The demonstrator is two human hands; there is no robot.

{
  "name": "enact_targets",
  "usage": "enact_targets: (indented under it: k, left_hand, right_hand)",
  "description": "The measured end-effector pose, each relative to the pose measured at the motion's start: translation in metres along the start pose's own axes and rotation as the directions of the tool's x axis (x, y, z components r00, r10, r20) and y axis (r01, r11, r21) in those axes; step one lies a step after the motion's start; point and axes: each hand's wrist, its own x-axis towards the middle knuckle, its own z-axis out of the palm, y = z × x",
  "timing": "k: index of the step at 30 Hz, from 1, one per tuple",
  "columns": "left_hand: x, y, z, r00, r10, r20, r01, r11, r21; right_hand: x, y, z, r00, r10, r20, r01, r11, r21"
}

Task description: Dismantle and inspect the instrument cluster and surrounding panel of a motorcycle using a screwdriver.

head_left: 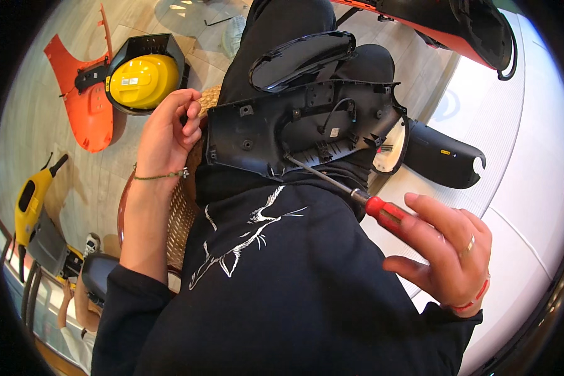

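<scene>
Across my lap lies a black moulded plastic shell (266,135), its hollow, ribbed inner side up, with a short cable in it. My right hand (448,250) holds a screwdriver by its red handle (382,212), thumb spread away from it. The metal shaft (323,177) slants up and left, with its tip at the shell's near inner edge. My left hand (172,128) is beside the shell's left end, fingers curled in; whatever they may hold is hidden. A glossy black oval cover (301,59) rests on my legs just beyond the shell.
A black panel (442,153) lies right of the shell on a white ridged surface (476,125). Orange panels (84,113) and a yellow domed part in a black housing (141,81) are on the floor at left. Another person's arm (64,307) shows lower left, near a yellow-and-grey part (37,213).
</scene>
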Motion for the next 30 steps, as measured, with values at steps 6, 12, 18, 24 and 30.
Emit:
enact_targets:
  k: [6,12,18,24,30]
  left_hand:
    - [-0.001,0.002,0.001,1.0,-0.005,-0.001,0.005,1.0,-0.004]
    - [-0.002,0.001,-0.001,1.0,0.001,-0.007,-0.001,1.0,-0.003]
    - [-0.001,0.002,0.0,1.0,-0.004,-0.014,0.004,1.0,-0.001]
    - [-0.003,0.003,0.0,1.0,0.001,0.007,-0.001,1.0,-0.003]
    - [0.0,0.003,-0.004,0.999,0.01,0.049,-0.011,1.0,0.012]
  right_hand:
    - [-0.002,-0.004,-0.005,0.995,-0.099,-0.009,0.097,0.989,-0.11]
    - [-0.004,-0.003,-0.002,0.996,0.007,0.084,-0.005,1.0,-0.014]
    - [-0.005,-0.006,-0.009,0.99,-0.11,0.087,0.102,0.99,0.096]
    - [-0.008,-0.005,-0.004,0.997,0.057,0.052,-0.053,0.996,-0.066]
    - [-0.009,0.002,0.006,0.989,-0.142,-0.041,0.145,0.986,0.083]
